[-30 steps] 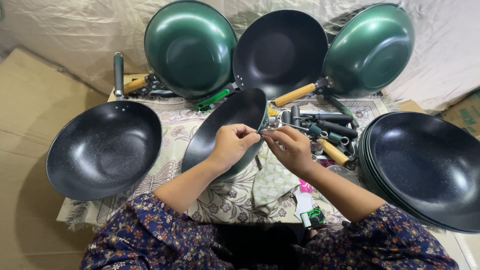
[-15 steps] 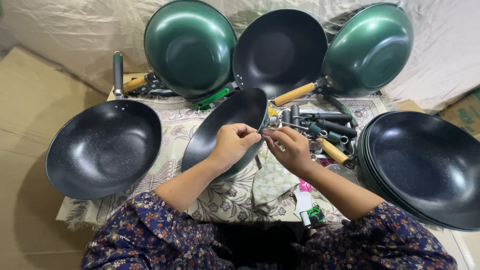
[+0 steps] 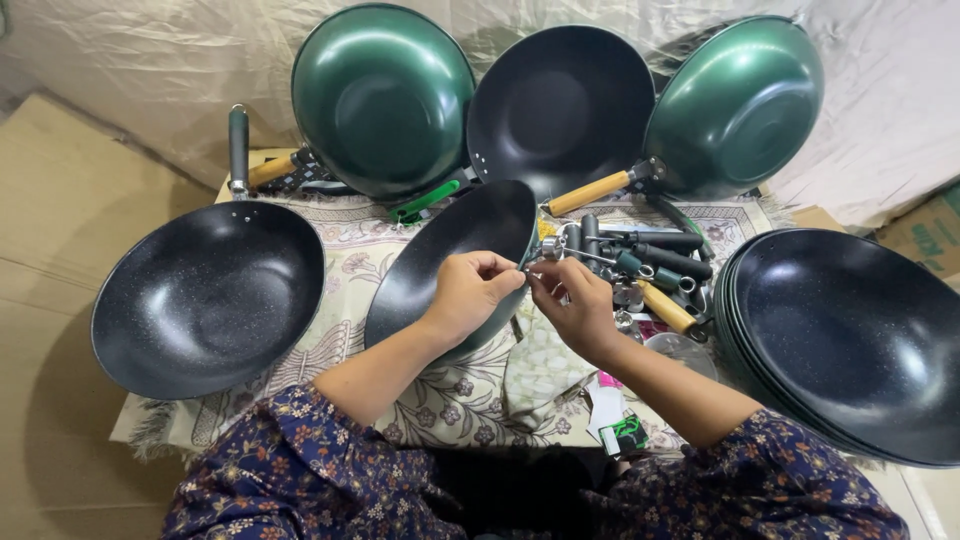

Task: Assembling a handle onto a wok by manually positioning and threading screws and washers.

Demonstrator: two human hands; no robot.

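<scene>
— What do we have nearest to us?

— Our two floral sleeves, and between them a small green and white packet lying on the patterned cloth.

— And the hands?

— Our left hand is curled around the rim of the tilted black wok at the centre, fingers closed on its edge. Our right hand pinches something small and metallic at that same rim; we cannot tell exactly what it is.

— What sits around them?

— To the left, a speckled black wok with a dark handle. To the right, a stack of black woks. Just beyond our right hand, a heap of loose handles, dark and wooden.

— Farthest off?

— Three woks lean against the pale sheet: a green wok on the left, a black one in the middle, another green pan with a wooden handle on the right.
</scene>
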